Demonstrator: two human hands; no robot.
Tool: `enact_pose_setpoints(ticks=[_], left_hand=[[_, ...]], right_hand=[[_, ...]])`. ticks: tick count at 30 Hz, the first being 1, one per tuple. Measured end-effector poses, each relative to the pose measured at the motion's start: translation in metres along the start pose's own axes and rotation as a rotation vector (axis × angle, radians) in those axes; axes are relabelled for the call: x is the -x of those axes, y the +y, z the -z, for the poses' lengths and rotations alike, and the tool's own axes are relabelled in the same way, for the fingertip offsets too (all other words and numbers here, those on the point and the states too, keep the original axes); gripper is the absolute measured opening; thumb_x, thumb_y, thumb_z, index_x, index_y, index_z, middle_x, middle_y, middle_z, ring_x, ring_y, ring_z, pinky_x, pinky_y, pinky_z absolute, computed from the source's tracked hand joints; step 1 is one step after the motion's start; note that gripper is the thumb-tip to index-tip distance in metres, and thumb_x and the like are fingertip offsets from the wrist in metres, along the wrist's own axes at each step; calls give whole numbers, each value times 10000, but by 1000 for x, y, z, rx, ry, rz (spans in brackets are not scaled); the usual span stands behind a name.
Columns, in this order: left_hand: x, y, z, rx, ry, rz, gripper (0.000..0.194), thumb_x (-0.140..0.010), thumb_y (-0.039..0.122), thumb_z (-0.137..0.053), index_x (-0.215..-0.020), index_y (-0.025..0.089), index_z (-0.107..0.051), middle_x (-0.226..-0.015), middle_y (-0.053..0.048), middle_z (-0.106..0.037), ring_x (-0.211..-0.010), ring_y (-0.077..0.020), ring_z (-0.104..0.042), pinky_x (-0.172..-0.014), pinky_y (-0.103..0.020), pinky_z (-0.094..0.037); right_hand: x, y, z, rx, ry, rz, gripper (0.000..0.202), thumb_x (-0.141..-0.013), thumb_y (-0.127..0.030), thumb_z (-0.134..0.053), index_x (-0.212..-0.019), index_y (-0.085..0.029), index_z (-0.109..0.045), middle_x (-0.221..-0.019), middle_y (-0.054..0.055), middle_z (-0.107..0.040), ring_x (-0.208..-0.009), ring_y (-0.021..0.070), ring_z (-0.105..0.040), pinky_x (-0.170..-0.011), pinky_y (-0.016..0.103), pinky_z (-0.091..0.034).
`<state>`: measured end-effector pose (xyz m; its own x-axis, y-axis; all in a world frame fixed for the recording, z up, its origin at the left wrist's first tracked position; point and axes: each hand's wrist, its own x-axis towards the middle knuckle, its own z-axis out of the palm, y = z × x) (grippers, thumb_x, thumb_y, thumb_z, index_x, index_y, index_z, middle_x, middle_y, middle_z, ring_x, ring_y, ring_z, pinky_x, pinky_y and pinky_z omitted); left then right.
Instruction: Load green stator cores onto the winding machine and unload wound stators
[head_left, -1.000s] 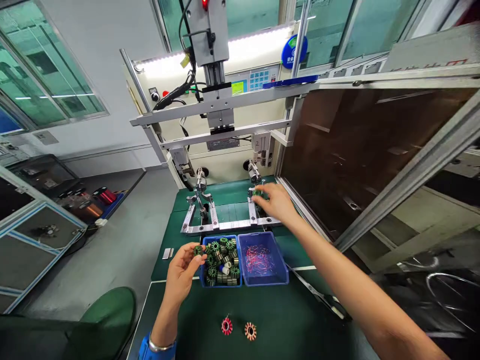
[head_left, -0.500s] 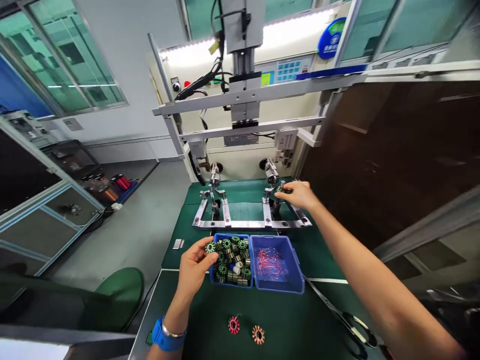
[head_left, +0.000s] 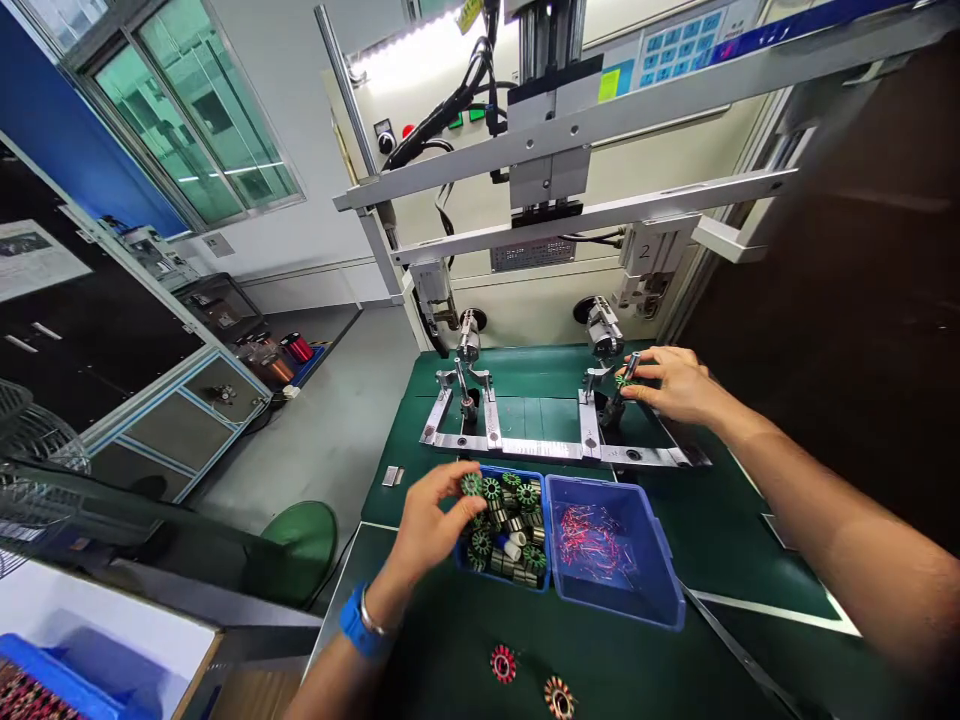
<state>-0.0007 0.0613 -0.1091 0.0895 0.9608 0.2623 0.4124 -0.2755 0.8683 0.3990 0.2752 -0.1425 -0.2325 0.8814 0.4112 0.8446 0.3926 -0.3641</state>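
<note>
Left hand (head_left: 429, 520) palm-in, fingertips pinching green stator core (head_left: 471, 485) over blue bin (head_left: 501, 530), right hand (head_left: 675, 385) extended at 1 o'clock, fingers closed on green core (head_left: 621, 380) at winding fixture (head_left: 600, 425)

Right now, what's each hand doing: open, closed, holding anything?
Left hand: closed on a green stator core over the blue bin.
Right hand: fingers pinch a green core at the right fixture.

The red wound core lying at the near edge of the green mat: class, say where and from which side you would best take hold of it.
Grip the red wound core by its outer rim, coming straight down from above, I would judge. It lies flat on the green mat, so only the edge offers opposite faces for finger and thumb. The copper-coloured core lies to its right but apart, leaving room.
</note>
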Motion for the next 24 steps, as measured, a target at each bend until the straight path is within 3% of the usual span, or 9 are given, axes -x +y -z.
enact_pose_setpoints(ticks=[4, 7, 9, 13, 18, 21, 24], left_hand=[[-91, -12, 22, -123, 128, -37, 375, -859, 263, -644, -1213, 141, -637, -954, -82, -672, -788, -199, -622, -726, -309, -521], [-162, -14, 34, -210, 179, -91, 332, -817, 217, -671, -1142, 144, -680, -1141, -110, -631, -1011, -241, -607, -871, -347, -510], [-191, -16, 36, -287, 161, -112, 274, -772, 208, -721, -1043, 164, -725, -1200, -111, -607, -1115, -272, -565, -960, -383, -475], [-200, -32, 29, -417, 43, -109, 173, -678, 187, -795, -847, 168, -759, -1054, -104, -650, -1064, -297, -578, -988, -411, -458], [-187, -60, 20, -489, 40, -117, 238, -889, 337, -637, -1041, 191, -748, -1221, -102, -601, -1209, -299, -467, -1093, -470, -344], [-190, -69, 23, -518, 7, -140, 230, -899, 333, -644, -1074, 225, -746, -1328, -76, -539, -1298, -310, -362, -1136, -496, -251], [-198, -74, 29, -539, -77, -162, 176, -868, 296, -698, -1032, 285, -761, -1346, -29, -529, -1311, -301, -340, -1142, -484, -234]], right_hand=[[3, -5, 1, 32, -6, -56, 252, -749, -481, -658, -856, -281, -768, -1202, 70, -657, -1227, 385, -449, -930, 564, -404], [4, -12, 5, 55, 0, -66, 264, -746, -478, -648, -868, -278, -769, -1143, 69, -675, -1161, 358, -495, -905, 521, -429], [5, -15, 6, 61, 13, -64, 280, -744, -467, -644, -893, -269, -772, -1098, 72, -684, -1136, 344, -507, -904, 495, -437], [7, -21, 6, 65, 40, -63, 293, -758, -446, -632, -922, -246, -770, -1102, 80, -678, -1137, 314, -515, -934, 473, -433], [19, -36, 10, 103, 104, -121, 319, -818, -437, -611, -996, -212, -749, -1286, 123, -586, -1256, 362, -424, -970, 539, -407], [47, -65, 22, 121, 224, -122, 411, -882, -456, -565, -1133, -158, -697, -1360, 174, -505, -1312, 375, -351, -1046, 556, -356], [91, -112, 37, 50, 349, 48, 335, -917, -405, -559, -1148, -191, -673, -1309, 152, -545, -1267, 340, -423, -1086, 538, -343]])
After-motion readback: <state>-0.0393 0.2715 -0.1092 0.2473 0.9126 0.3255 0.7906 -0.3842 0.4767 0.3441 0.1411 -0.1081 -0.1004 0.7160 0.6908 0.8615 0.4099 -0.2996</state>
